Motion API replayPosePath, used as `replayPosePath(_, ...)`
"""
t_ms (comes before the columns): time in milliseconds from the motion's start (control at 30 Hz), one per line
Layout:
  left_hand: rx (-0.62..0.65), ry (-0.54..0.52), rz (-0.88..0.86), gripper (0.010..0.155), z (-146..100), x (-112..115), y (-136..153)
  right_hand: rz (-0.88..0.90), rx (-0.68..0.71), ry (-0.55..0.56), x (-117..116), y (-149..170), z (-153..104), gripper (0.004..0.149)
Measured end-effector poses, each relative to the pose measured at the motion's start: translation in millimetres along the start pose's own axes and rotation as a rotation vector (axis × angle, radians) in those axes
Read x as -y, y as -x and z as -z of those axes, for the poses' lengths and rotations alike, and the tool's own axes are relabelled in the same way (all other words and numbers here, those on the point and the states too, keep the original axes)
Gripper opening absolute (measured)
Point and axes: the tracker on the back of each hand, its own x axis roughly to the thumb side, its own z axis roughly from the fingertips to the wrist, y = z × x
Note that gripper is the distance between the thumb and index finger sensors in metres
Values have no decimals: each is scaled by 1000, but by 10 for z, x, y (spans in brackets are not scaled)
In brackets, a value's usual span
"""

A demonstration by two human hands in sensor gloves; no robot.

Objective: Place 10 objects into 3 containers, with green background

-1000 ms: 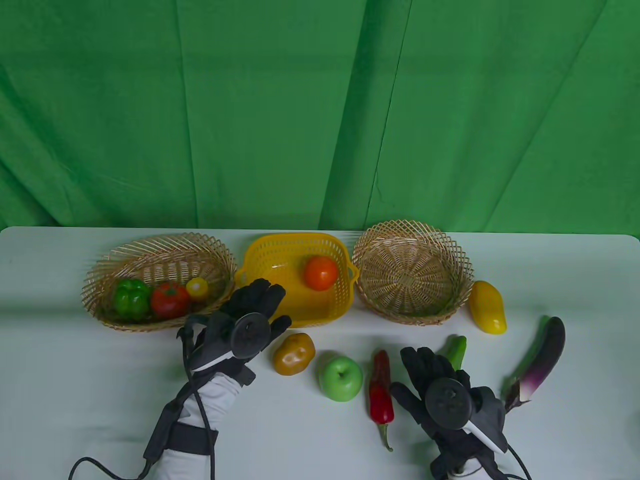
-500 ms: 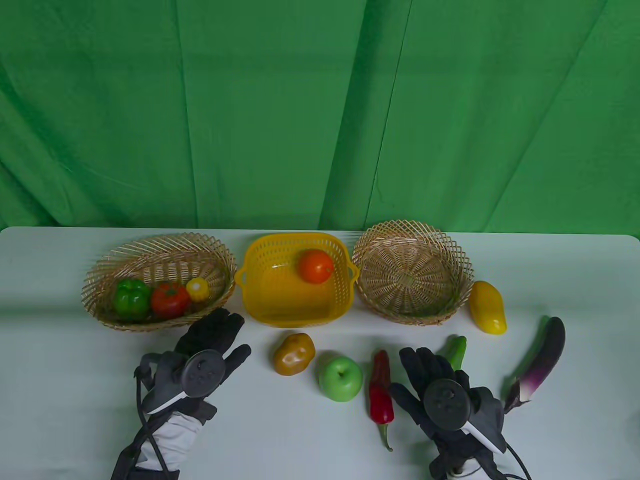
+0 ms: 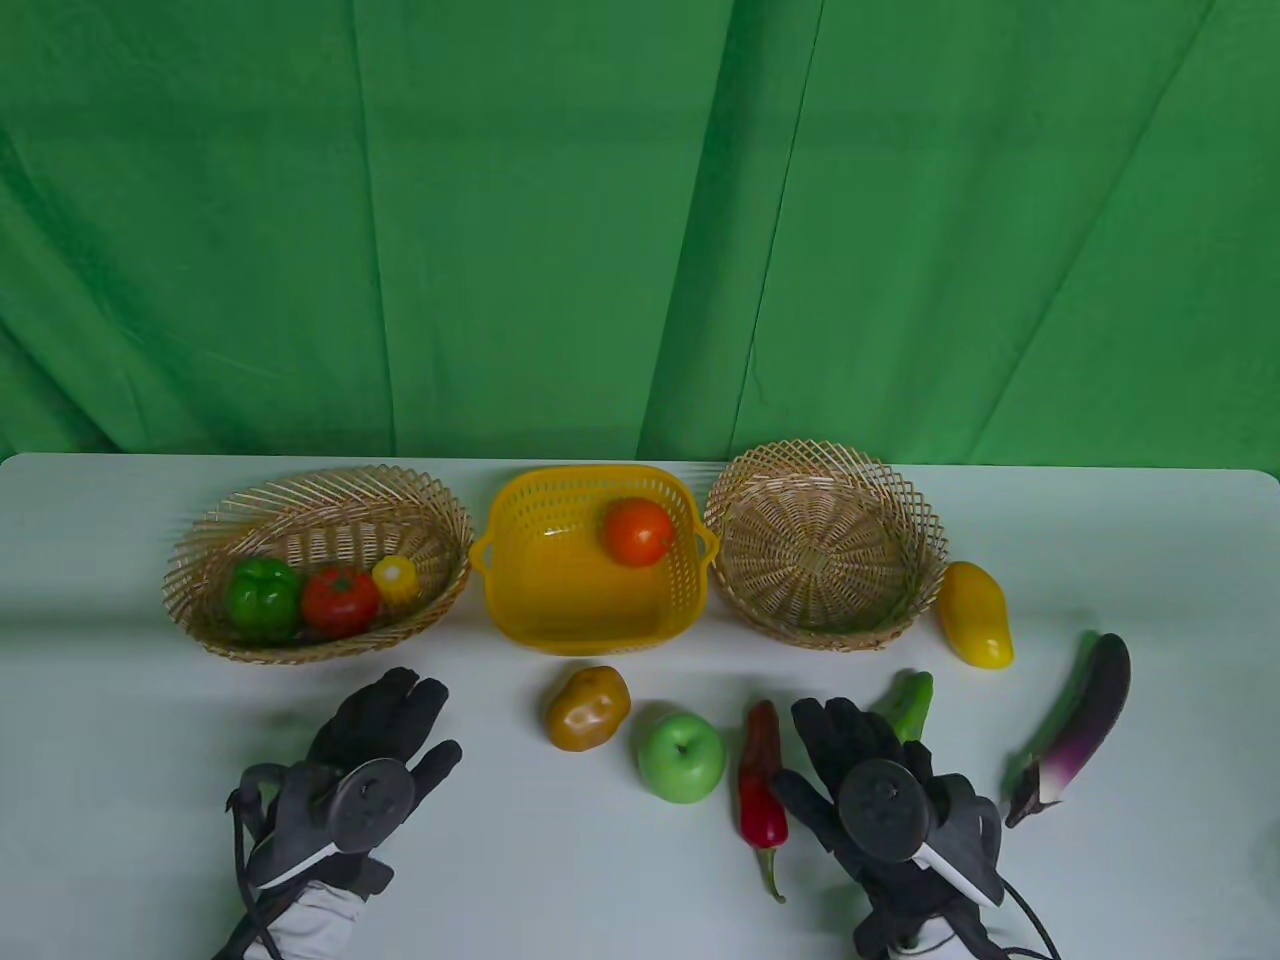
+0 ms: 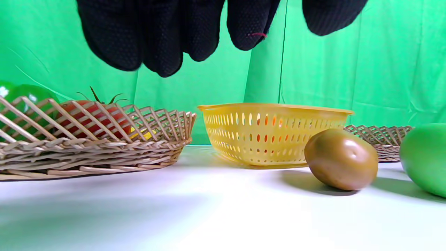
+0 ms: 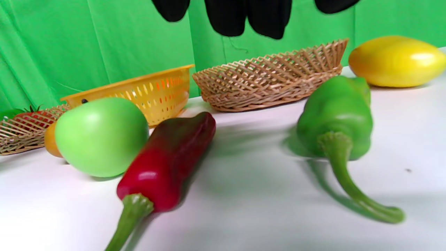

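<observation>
The oval wicker basket [image 3: 210,540] holds a green bell pepper [image 3: 264,597], a red tomato [image 3: 340,599] and a small yellow fruit [image 3: 394,576]. The yellow plastic basket [image 3: 520,600] holds an orange tomato [image 3: 638,531]. The round wicker basket [image 3: 826,480] holds nothing. On the table lie a brown potato [image 3: 587,708], green apple [image 3: 681,757], red chili [image 3: 762,790], green pepper [image 3: 910,700], yellow mango [image 3: 977,613] and eggplant [image 3: 1078,727]. My left hand [image 3: 385,720] is open and empty near the front left. My right hand [image 3: 840,740] is open between chili and green pepper.
A green cloth backdrop [image 3: 640,220] hangs behind the white table [image 3: 120,700]. In the left wrist view the potato [image 4: 341,159] and yellow basket [image 4: 271,134] lie ahead. In the right wrist view the chili [image 5: 167,160] and green pepper [image 5: 336,116] lie close.
My left hand has drawn back from the yellow basket toward the front left of the table, empty. The orange tomato has rolled slightly in the basket. My right hand has shifted slightly left.
</observation>
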Motion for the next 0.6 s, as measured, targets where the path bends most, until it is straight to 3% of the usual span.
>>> replayPosePath(267, 4, -13, -96, 66, -37, 5, 5, -12, -6, -18, -44, -10, 16, 77)
replayPosePath(600, 12, -7, -68, 66, -60, -12, 33, -56, 2, -41, -160, -76, 52, 77)
